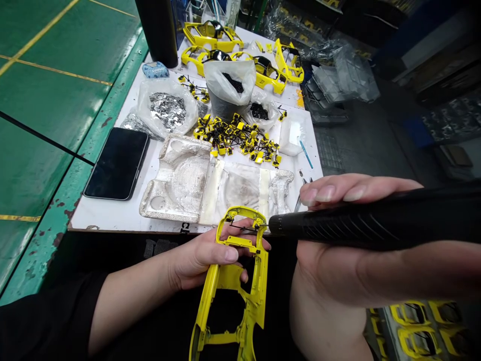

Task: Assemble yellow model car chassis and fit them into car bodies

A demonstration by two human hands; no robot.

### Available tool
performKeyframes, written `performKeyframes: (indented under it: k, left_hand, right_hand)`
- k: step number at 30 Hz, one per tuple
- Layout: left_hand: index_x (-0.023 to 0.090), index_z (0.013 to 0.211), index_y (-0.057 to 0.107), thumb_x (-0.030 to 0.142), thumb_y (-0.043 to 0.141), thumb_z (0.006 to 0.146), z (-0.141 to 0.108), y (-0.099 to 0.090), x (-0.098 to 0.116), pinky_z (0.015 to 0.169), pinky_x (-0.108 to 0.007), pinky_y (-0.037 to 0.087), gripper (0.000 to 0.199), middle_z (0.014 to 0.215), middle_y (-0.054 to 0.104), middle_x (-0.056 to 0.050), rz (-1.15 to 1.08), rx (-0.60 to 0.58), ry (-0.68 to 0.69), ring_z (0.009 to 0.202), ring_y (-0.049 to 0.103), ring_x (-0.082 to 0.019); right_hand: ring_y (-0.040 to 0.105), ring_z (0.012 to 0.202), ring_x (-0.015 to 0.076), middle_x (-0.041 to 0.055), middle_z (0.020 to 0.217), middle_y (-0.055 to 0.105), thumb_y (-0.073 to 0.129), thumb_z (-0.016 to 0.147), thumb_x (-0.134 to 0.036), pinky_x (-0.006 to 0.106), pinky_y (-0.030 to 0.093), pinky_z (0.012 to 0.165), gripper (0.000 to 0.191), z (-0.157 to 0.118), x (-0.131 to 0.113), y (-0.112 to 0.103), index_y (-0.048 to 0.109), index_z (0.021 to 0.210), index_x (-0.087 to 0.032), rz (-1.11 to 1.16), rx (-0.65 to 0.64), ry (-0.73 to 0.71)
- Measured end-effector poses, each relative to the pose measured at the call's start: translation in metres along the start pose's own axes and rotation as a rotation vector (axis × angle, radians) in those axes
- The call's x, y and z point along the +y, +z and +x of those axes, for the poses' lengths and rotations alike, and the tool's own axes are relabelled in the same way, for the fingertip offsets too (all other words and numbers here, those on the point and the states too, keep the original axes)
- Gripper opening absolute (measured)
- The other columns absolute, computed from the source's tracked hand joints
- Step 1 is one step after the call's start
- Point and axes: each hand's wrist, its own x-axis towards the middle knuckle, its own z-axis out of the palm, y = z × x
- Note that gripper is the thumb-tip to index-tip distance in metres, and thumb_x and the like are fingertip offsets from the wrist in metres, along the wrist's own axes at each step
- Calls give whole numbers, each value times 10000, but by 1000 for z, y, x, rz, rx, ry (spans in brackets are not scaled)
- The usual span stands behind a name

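A yellow plastic car body shell (pixel 259 281) is held in my left hand (pixel 210 253) near its upper end, inner side facing up, just off the table's front edge. Thumb and fingers close round the shell's side. A thin black part (pixel 242 228) lies across the shell's top end. My right hand (pixel 353 260) is wrapped round a black electric screwdriver (pixel 338 224), which points left. The tool's thin bit reaches the shell's upper right corner, by the black part's end.
On the white table (pixel 108 213) are a foam block (pixel 180 180), a phone (pixel 117 163), a pile of small yellow-black parts (pixel 240 135), bags of silver pieces (pixel 167 110) and black pieces (pixel 229 90), and several yellow shells (pixel 212 37). More shells (pixel 419 326) lie at lower right.
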Motion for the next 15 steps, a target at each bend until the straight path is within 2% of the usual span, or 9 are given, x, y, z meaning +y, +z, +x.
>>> performKeyframes:
  k: [3, 8, 11, 15]
  left_hand:
    - [253, 1485, 617, 335, 1002, 805, 0, -1, 0, 898, -351, 661, 786, 1461, 733, -191, -4, 3, 6, 1271, 733, -290]
    - [257, 1523, 625, 344, 996, 809, -2, -3, 0, 936, -353, 662, 809, 1494, 727, -184, -16, 24, -1, 1353, 707, -300]
    - [271, 1581, 599, 388, 968, 837, -4, -8, -2, 946, -372, 660, 839, 1502, 729, -178, -13, 39, 22, 1399, 688, -330]
    - [286, 1574, 639, 422, 926, 890, -7, -19, 0, 980, -422, 666, 754, 1495, 751, -151, 1, 38, 30, 1364, 713, -323]
  right_hand:
    - [583, 609, 179, 3, 700, 496, 465, 1119, -765, 382, 517, 630, 638, -3, 6, 2, 590, 778, -241, 89, 40, -33]
    - [605, 670, 192, 15, 771, 645, 876, 903, -716, 360, 465, 622, 517, -9, 12, 1, 751, 875, -216, 332, 8, 27]
    - [626, 753, 189, 19, 851, 682, 896, 911, -661, 348, 508, 682, 446, -7, 12, 0, 763, 948, -236, 412, -87, 147]
    - [617, 759, 159, 4, 873, 696, 917, 902, -618, 308, 512, 703, 439, 13, 12, 2, 753, 1007, -225, 431, -330, 425]
